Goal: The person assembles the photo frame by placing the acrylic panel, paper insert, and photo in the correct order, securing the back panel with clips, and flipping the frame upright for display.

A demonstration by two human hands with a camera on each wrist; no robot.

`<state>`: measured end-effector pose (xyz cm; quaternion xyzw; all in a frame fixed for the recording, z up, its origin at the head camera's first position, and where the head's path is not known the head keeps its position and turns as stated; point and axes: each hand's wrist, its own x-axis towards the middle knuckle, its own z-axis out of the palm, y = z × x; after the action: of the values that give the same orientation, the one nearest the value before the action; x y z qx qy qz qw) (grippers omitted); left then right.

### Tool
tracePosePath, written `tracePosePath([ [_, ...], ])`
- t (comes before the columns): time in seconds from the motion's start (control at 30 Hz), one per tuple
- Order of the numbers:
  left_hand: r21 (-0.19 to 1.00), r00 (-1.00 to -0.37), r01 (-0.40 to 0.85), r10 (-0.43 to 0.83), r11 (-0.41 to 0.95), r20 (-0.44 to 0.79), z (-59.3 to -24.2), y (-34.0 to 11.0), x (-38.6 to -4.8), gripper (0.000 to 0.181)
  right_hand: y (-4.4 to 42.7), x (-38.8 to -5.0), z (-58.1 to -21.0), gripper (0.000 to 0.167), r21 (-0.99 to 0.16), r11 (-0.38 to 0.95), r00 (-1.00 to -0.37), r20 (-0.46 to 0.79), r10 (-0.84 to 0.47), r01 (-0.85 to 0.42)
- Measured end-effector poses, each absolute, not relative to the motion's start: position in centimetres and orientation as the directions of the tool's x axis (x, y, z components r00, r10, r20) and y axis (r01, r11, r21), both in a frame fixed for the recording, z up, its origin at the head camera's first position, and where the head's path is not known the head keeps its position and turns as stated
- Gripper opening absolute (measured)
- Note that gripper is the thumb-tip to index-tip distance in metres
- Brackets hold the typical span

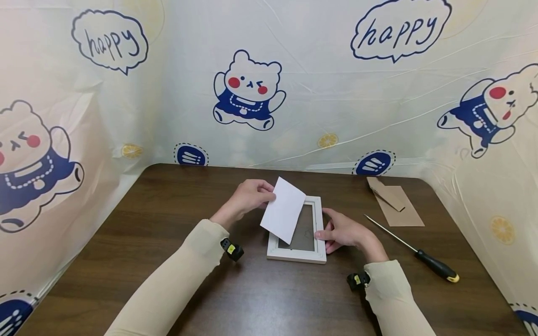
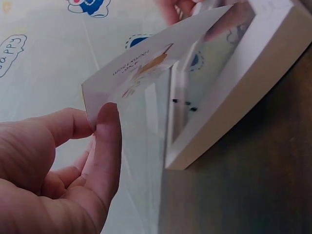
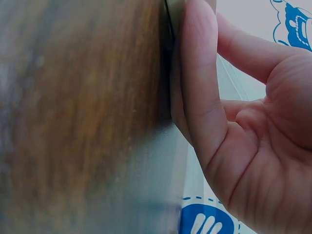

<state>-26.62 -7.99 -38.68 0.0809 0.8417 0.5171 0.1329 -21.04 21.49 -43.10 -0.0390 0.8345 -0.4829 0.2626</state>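
Between thumb and fingers my left hand (image 1: 249, 198) pinches the edge of a white paper card (image 1: 282, 212), which slants over a white picture frame (image 1: 296, 255). In the left wrist view, the underside of the card (image 2: 141, 63) carries print, including a size marking, and a brown picture. The frame lies on the table with its back panel off, and dark table tone shows through its pane. My right hand (image 1: 344, 232) grips the frame's right side, thumb on the rail. Seen from the right wrist, that hand (image 3: 234, 126) has its fingers along the edge; the frame is mostly hidden there.
A screwdriver (image 1: 433, 265) with a black handle lies to the right, its tip pointing away. Behind it are a brown backing board (image 1: 405, 214) and a folded cardboard strip (image 1: 388, 196). Patterned curtains (image 1: 315, 102) surround the dark wooden table (image 1: 126, 252).
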Motion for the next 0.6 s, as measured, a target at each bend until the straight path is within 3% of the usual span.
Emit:
tracePosePath([
  [0.23,0.922,-0.935,-0.070,0.297,0.381,-0.194,-40.1,-7.5,-26.2,0.025,21.4,-21.0,-43.1,0.094,-0.820,0.538,-0.858,-0.409,-0.310,0.196],
  [0.6,0.918,-0.936,-0.100,0.277,0.384,-0.217,-41.7,-6.9,-25.8,0.021,21.4,-20.9,-43.0,0.095,-0.802,0.566,-0.859,-0.417,-0.298,0.193],
])
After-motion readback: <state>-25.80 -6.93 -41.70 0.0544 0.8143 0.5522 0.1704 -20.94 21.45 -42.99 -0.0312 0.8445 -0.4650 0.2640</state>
